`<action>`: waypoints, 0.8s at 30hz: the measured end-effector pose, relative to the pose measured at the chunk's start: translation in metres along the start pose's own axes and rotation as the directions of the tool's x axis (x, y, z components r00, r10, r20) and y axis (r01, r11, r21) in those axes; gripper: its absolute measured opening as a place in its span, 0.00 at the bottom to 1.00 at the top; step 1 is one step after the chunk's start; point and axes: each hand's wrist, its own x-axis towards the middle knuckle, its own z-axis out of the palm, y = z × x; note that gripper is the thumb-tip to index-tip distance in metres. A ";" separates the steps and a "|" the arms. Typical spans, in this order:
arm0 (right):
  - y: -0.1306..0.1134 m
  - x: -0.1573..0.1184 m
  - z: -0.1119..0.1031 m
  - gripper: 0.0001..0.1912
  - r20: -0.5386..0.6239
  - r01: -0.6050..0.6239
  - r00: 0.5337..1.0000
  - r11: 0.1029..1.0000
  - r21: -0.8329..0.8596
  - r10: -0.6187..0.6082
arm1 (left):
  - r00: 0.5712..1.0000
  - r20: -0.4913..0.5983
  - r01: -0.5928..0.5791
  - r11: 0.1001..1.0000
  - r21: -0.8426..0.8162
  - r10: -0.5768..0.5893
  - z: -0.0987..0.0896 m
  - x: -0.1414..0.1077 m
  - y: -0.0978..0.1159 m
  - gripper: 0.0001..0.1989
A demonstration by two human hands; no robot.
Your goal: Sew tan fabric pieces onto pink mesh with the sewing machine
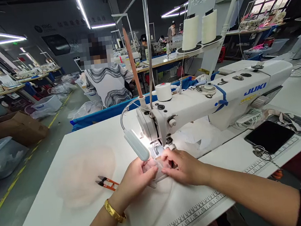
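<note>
Pale, sheer fabric (159,162) is pinched between my two hands, just in front of the needle area of a white sewing machine (193,102). My left hand (138,176) has thumb and fingers closed on the fabric's left part, below the lamp head. Close to the presser foot, my right hand (182,165) grips the right part with thumb and fingertips. Some of the cloth hangs toward the table's front edge. Orange-handled thread snips (108,183) lie left of my left wrist, partly hidden by it. More thin, peach-toned fabric (84,175) is spread flat beside them.
A grey lamp (137,144) hangs over the needle area. A black phone-like slab (269,136) and a chain lie at the right. Printed ruler tape (202,208) runs along the front edge. Thread cones (190,34) stand behind the machine. A seated person (109,81) is ahead.
</note>
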 end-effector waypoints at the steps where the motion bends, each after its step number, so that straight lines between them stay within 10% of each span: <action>1: 0.000 -0.001 0.000 0.06 -0.009 -0.021 1.000 1.000 0.010 0.021 | 1.000 -0.003 0.002 1.000 -0.008 -0.002 0.001 0.000 0.001 0.13; 24: 0.000 0.003 0.003 0.05 -0.148 0.139 0.978 0.988 -0.061 -0.147 | 0.963 -0.053 -0.242 0.932 0.272 0.265 0.018 0.007 -0.022 0.17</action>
